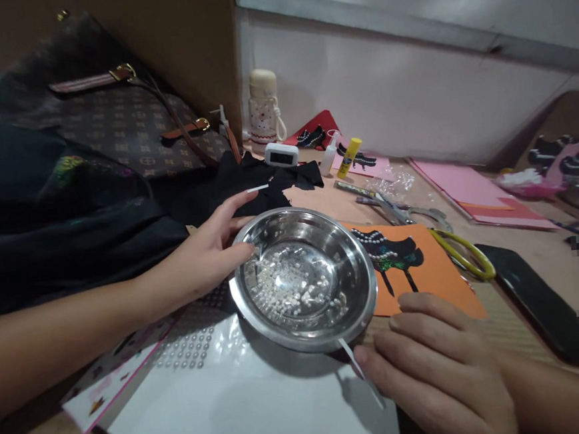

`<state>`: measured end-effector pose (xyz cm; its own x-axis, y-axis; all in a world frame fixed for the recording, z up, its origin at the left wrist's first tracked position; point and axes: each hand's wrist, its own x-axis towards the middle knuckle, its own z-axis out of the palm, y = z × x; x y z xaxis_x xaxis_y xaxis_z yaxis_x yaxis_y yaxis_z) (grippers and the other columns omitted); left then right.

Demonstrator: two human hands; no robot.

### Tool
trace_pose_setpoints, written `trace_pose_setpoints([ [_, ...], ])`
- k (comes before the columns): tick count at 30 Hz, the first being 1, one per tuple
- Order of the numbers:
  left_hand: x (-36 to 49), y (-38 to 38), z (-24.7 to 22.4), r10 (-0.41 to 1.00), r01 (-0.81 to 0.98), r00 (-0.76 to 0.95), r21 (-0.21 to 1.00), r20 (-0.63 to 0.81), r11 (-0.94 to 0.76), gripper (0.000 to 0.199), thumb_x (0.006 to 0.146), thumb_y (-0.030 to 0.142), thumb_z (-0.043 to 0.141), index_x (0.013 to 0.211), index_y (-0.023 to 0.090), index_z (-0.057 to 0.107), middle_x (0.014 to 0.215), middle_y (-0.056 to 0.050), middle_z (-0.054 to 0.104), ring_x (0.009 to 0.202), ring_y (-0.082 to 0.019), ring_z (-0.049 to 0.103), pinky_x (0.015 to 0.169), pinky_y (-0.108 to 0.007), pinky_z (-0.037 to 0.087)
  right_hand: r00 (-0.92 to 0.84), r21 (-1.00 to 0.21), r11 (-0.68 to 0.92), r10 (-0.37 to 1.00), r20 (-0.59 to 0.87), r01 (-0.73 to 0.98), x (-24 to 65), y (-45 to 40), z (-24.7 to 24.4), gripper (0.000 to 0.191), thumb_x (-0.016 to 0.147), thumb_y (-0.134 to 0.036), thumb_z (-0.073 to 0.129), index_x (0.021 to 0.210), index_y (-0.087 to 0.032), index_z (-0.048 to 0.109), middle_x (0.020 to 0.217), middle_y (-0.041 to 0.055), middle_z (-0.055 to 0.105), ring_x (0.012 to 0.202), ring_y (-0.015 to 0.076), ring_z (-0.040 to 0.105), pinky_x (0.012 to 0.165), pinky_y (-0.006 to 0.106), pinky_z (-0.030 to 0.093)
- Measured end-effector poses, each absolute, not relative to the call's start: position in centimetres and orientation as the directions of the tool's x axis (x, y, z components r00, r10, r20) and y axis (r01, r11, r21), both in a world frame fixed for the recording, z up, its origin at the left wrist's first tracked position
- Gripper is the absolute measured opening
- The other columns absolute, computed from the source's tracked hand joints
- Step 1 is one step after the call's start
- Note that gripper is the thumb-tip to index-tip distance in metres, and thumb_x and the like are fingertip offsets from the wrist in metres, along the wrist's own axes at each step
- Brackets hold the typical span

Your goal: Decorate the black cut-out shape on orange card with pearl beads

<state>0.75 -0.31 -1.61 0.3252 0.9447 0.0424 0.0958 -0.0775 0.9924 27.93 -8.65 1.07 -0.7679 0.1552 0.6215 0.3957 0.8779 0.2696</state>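
A round steel bowl [306, 341] sits in front of me, tilted slightly, with many small clear and pearly beads [295, 287] inside. My left hand [221, 239] is closed on its left rim, the thumb over the edge and the fingers on the outside. A short white sliver [258, 188] shows at the left index fingertip; I cannot tell whether it is a nail. By the bowl's lower right edge, my right hand [431, 366] has curled fingers, with a thin white strip [350, 356] at the fingertips crossing the rim.
White paper [245, 414] and a pearl sticker sheet [184, 349] lie under the bowl. On the right are an orange card [442, 275] with black cut-outs, yellow-handled scissors [466, 256] and a phone [541, 304]. Behind stand a glue stick [349, 159], a flask [263, 109] and a bag [112, 124].
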Motion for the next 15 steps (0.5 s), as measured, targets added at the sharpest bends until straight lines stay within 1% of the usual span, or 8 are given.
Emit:
trace_pose_setpoints([
  [3,0.7,-0.46,-1.55,0.947,0.11,0.318,0.991,0.043,-0.082,0.085,0.077,0.029,0.071,0.151,0.023,0.03,0.132,-0.013,0.062,0.114,-0.03,0.063,0.089,-0.04,0.053,-0.783,0.284,0.872,0.163,0.6,0.399,27.91,-8.83,0.95,0.021,0.096,-0.011,0.056,0.083,-0.016,0.072,0.069,-0.0002,0.075,0.066,0.0137,0.065,0.068,0.032,0.053],
  [7,0.71,-0.61,-1.45,0.948,0.114,0.314,0.99,0.045,-0.084,0.085,0.076,0.03,0.071,0.15,0.023,0.03,0.132,-0.013,0.062,0.115,-0.031,0.063,0.088,-0.039,0.053,-0.797,0.27,0.891,0.149,0.586,0.365,27.88,-8.68,0.94,0.016,0.093,-0.011,0.058,0.085,-0.014,0.072,0.07,0.0014,0.074,0.066,0.0146,0.064,0.066,0.033,0.051],
  [10,0.77,-0.61,-1.47,0.948,0.112,0.316,0.99,0.043,-0.082,0.085,0.076,0.029,0.07,0.151,0.022,0.029,0.128,-0.012,0.063,0.114,-0.031,0.062,0.088,-0.039,0.053,-0.783,0.269,0.899,0.12,0.61,0.347,27.86,-8.48,0.84,0.021,0.093,-0.012,0.054,0.085,-0.014,0.073,0.069,0.0015,0.073,0.066,0.0149,0.063,0.066,0.033,0.049],
  [12,0.8,-0.55,-1.52,0.947,0.106,0.318,0.991,0.043,-0.08,0.085,0.077,0.028,0.069,0.151,0.022,0.028,0.125,-0.012,0.064,0.113,-0.03,0.063,0.088,-0.038,0.052,-0.795,0.273,0.903,0.113,0.596,0.333,27.87,-8.39,0.69,0.022,0.094,-0.012,0.053,0.086,-0.015,0.073,0.069,0.0012,0.072,0.067,0.0148,0.063,0.066,0.033,0.049],
  [15,0.79,-0.41,-1.65,0.946,0.096,0.321,0.992,0.048,-0.083,0.084,0.078,0.027,0.069,0.151,0.022,0.029,0.124,-0.011,0.065,0.113,-0.03,0.063,0.089,-0.038,0.052,-0.79,0.297,0.899,0.082,0.608,0.322,27.84,-8.3,0.3,0.024,0.093,-0.012,0.051,0.087,-0.015,0.074,0.069,0.001,0.072,0.066,0.0151,0.062,0.065,0.033,0.049],
])
